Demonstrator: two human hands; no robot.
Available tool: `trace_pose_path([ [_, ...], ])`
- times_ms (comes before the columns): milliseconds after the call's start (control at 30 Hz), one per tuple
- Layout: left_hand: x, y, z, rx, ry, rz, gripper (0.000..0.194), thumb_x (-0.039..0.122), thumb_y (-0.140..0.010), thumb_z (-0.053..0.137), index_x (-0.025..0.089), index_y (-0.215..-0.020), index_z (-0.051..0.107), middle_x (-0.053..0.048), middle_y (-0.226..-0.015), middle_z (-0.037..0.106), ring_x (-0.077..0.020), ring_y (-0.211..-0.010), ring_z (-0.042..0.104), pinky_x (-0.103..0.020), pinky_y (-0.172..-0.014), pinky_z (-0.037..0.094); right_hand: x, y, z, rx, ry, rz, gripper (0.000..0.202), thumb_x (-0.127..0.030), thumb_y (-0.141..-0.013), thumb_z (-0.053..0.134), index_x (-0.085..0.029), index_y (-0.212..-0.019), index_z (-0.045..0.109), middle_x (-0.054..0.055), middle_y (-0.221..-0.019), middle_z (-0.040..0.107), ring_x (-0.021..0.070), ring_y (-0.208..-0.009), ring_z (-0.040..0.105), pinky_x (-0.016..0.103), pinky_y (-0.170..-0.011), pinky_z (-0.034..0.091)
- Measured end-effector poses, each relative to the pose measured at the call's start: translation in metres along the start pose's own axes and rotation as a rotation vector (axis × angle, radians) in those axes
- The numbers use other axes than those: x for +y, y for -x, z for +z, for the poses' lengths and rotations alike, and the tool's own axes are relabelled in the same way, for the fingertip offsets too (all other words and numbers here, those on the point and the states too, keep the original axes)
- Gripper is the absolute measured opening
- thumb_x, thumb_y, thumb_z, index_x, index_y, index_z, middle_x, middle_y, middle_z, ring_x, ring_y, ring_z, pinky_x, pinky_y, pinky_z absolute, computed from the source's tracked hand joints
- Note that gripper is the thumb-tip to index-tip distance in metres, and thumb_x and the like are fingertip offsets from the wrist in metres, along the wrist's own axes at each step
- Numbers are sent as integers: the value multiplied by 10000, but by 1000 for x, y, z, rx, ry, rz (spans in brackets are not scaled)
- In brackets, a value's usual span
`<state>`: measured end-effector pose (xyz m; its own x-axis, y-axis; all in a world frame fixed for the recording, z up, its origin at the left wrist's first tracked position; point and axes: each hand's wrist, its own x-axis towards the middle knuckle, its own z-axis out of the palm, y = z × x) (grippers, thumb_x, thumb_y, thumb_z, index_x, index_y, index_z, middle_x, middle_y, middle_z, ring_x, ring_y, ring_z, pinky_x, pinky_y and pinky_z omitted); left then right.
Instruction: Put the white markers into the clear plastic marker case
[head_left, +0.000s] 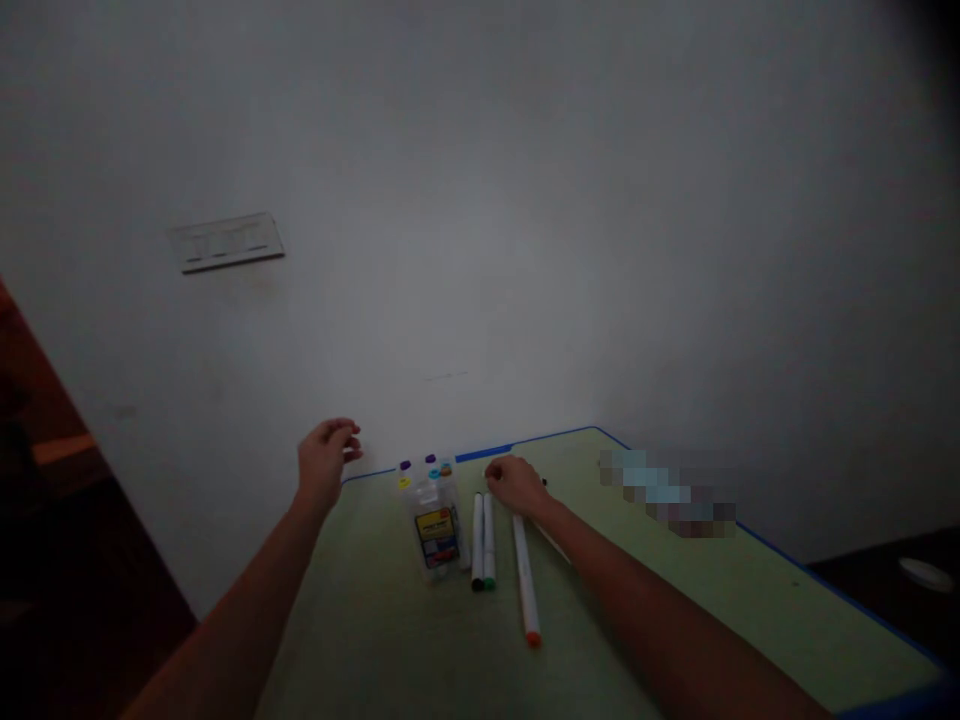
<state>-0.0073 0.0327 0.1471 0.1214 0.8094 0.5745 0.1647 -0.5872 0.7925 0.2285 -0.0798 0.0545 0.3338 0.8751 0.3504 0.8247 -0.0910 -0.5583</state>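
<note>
A clear plastic case [439,530] with a yellow and dark label stands on the table, holding several markers with purple, yellow, blue and brown ends. Left of it, my left hand [328,455] is raised with its fingers apart and nothing in it. Right of the case lie two white markers side by side, one with a black end [478,545] and one with a green end [489,545]. My right hand [514,483] is curled just beyond them; what its fingers hold, if anything, is hidden. Nearer lies a marker with an orange end [526,585]. Another white marker is partly under my right forearm.
The pale green table [375,640] has a blue edge and stands against a grey wall. A switch panel [227,242] is on the wall at the left. A pixelated object [664,492] lies near the table's right edge. A white object [926,574] is beyond the table, far right.
</note>
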Motion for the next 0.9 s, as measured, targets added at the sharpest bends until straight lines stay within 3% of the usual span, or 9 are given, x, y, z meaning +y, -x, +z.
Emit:
trace_pose_path([
  [100, -30, 44, 19, -54, 90, -56, 291, 370, -698, 496, 98, -801, 512, -28, -750, 525, -74, -596, 492, -242, -596, 477, -5, 11, 3, -8, 85, -63, 229, -174, -710, 476, -176, -820, 676, 70, -872, 688, 183, -847, 603, 259, -735, 402],
  [200, -42, 71, 21, -121, 136, -85, 342, 426, -720, 488, 94, -773, 549, -53, -754, 561, -115, -662, 534, -267, -643, 481, -5, 16, 4, -24, 146, -102, 231, -189, -730, 458, -180, -824, 669, 70, -873, 685, 187, -850, 600, 264, -738, 393],
  [367, -35, 74, 3, -376, 31, 16, 435, 447, -767, 392, 99, -944, 584, -92, -914, 610, -178, -822, 557, -322, -787, 440, 5, 19, 4, -64, 210, -129, 229, -184, -733, 451, -184, -821, 662, 71, -875, 680, 193, -839, 598, 275, -734, 387],
  [533, -30, 80, 1, -715, -15, 69, 512, 448, -766, 448, 168, -1193, 421, -102, -1239, 472, -214, -1086, 473, -346, -919, 380, 9, 23, 4, -94, 226, -131, 224, -184, -732, 458, -175, -821, 663, 69, -857, 683, 187, -816, 606, 261, -700, 392],
  [700, -39, 95, 18, -733, -36, 8, 595, 412, -671, 626, 180, -1167, 392, -109, -1151, 537, -221, -1049, 518, -379, -911, 391, 4, 27, 5, -116, 224, -137, 221, -190, -735, 473, -175, -836, 669, 68, -870, 688, 182, -834, 605, 252, -716, 392],
  [900, -44, 98, 24, -681, -29, 2, 552, 382, -658, 655, 160, -1112, 433, -107, -1106, 569, -216, -992, 554, -384, -883, 413, 7, 23, 2, -99, 259, -89, 234, -182, -745, 452, -179, -846, 662, 68, -903, 682, 178, -872, 603, 250, -736, 394],
])
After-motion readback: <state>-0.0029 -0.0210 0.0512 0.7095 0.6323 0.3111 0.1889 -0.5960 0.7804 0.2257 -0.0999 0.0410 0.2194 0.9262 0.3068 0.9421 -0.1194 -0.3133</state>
